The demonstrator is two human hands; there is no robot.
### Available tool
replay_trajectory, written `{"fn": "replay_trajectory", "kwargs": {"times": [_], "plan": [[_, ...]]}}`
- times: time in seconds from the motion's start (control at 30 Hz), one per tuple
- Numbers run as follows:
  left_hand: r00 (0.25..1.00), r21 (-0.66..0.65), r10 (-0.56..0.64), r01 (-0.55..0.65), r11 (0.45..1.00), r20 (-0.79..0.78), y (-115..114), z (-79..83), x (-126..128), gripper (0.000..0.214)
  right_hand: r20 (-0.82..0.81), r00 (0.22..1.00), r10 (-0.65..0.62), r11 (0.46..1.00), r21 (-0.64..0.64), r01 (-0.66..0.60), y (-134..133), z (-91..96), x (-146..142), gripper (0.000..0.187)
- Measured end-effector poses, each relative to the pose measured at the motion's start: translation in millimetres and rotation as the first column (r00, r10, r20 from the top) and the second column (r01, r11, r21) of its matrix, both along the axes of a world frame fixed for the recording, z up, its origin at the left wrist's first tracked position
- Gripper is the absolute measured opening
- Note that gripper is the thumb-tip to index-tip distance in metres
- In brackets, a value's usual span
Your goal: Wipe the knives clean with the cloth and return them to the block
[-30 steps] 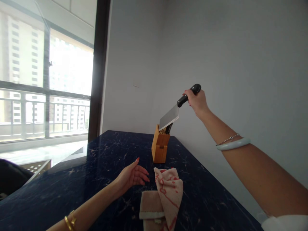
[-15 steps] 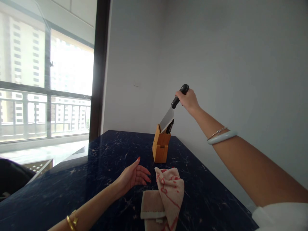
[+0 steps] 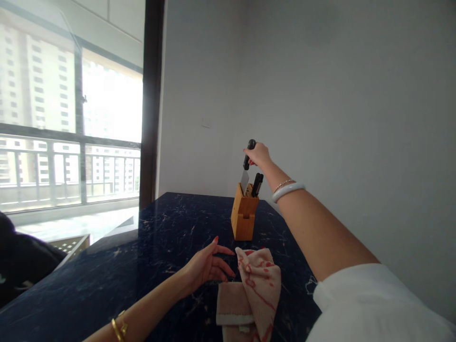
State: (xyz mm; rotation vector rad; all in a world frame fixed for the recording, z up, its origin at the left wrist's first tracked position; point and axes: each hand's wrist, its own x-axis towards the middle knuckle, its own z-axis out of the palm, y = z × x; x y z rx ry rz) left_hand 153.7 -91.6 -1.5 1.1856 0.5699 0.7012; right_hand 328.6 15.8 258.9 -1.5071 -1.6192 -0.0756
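My right hand [image 3: 259, 154] is closed around the black handle of a cleaver [image 3: 244, 179]. Its broad blade is partly inside the left slot of a wooden knife block [image 3: 244, 223], so the lower part of the blade is hidden. Two black-handled tools [image 3: 257, 184] stand in the block's right side. Over the table, just left of a crumpled pink and red towel [image 3: 261, 285], my left hand [image 3: 210, 266] is open with its fingers apart. Nothing is in it, and its fingertips are close to the towel's edge.
The dark blue marble-patterned table [image 3: 178, 228] carries the block and the towel. A grey wall [image 3: 338, 95] rises behind and to the right. At the left are a large window [image 3: 110, 114] and a black object [image 3: 24, 261] beside the table.
My right hand has moved down and left, and the cleaver's blade has sunk deeper into the block and stands steeper. My left hand stays open near the towel; the view has shifted slightly.
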Motion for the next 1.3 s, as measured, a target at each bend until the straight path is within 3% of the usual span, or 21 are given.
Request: {"fn": "replay_trajectory", "kwargs": {"times": [0.13,0.37,0.5,0.6,0.63,0.77,0.83,0.97,1.07,1.13,1.3], "plan": [[0.997,-0.023,-0.081,0.081,0.996,-0.007,-1,0.1,-2,0.070,0.016,0.999,0.029,0.970,-0.242,-0.025,12,-19.8,-13,0.021],[0.991,-0.032,-0.133,0.133,0.991,-0.002,0,-1.0,-3,0.074,0.107,0.994,-0.013,0.952,-0.304,0.045,21,-45.3,-24,0.024],[0.992,-0.023,-0.125,0.124,0.992,-0.002,-2,0.4,-4,0.073,0.171,0.983,-0.063,0.971,-0.218,0.100,11,-31.9,-18,0.036],[0.994,-0.012,-0.109,0.108,0.994,-0.007,-2,1.2,-4,0.071,0.375,0.904,-0.205,0.979,0.075,0.191,-5,-17.2,-4,0.036],[0.995,-0.003,-0.102,0.102,0.995,-0.006,-2,0.8,-4,0.070,0.453,0.861,-0.232,0.973,0.116,0.202,-11,-14.4,1,0.034],[0.998,0.026,-0.065,0.065,0.998,-0.002,-1,-3.7,-3,0.067,0.635,0.742,-0.215,0.969,0.043,0.243,-33,-21.4,20,0.026],[0.999,0.013,-0.054,0.054,0.998,0.001,-1,-6.3,-1,0.067,0.623,0.761,-0.180,0.967,-0.029,0.252,-38,-32.2,26,0.030],[0.999,-0.028,-0.044,0.044,0.999,-0.001,-2,-8.7,2,0.065,0.436,0.900,-0.024,0.972,-0.201,0.124,-30,-52.2,33,0.033],[0.999,-0.030,-0.041,0.041,0.999,0.010,-2,-9.4,2,0.062,0.324,0.946,0.011,0.970,-0.232,0.068,-21,-61.4,35,0.029],[0.999,-0.028,-0.032,0.032,0.999,0.028,-1,-10.8,1,0.059,0.291,0.956,-0.016,0.976,-0.203,0.078,-18,-65.7,36,0.027],[0.997,-0.054,0.015,-0.011,0.999,0.074,2,-16.4,1,0.051,0.270,0.937,-0.222,0.975,0.045,0.218,-23,-73.1,40,0.029]]}}
